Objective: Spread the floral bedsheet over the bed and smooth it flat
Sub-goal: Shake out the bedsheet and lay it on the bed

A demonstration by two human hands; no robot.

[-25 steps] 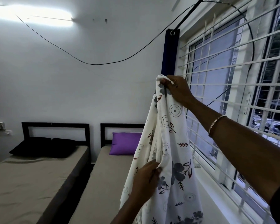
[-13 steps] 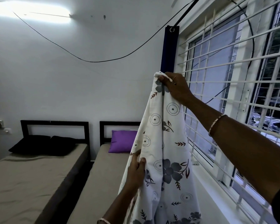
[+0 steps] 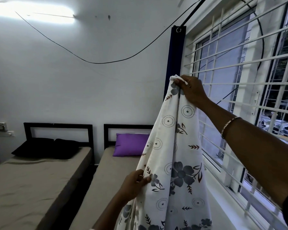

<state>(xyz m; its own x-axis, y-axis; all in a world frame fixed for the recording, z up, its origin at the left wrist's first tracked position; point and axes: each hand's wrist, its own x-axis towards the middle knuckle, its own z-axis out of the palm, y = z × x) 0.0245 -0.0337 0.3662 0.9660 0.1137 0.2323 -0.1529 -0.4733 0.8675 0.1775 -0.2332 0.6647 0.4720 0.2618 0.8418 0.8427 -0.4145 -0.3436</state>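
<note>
The white floral bedsheet point(image 3: 176, 160) hangs bunched and vertical in front of me, over the right-hand bed point(image 3: 106, 176). My right hand point(image 3: 192, 91) is raised high and pinches the sheet's top corner. My left hand point(image 3: 134, 184) grips the sheet's left edge much lower down. The bed under it has a bare tan mattress, a black headboard and a purple pillow point(image 3: 130, 146) at its head. The sheet hides the bed's right side.
A second tan bed point(image 3: 32, 185) with black pillows point(image 3: 45, 148) stands at the left, a narrow gap between the two. A barred window point(image 3: 239, 90) and its white sill run along the right. A blue curtain point(image 3: 175, 60) hangs in the corner; a black cable sags across the wall.
My left hand has slid out to the sheet's left edge and dropped a little lower. My right hand keeps the top corner held high, nearly still.
</note>
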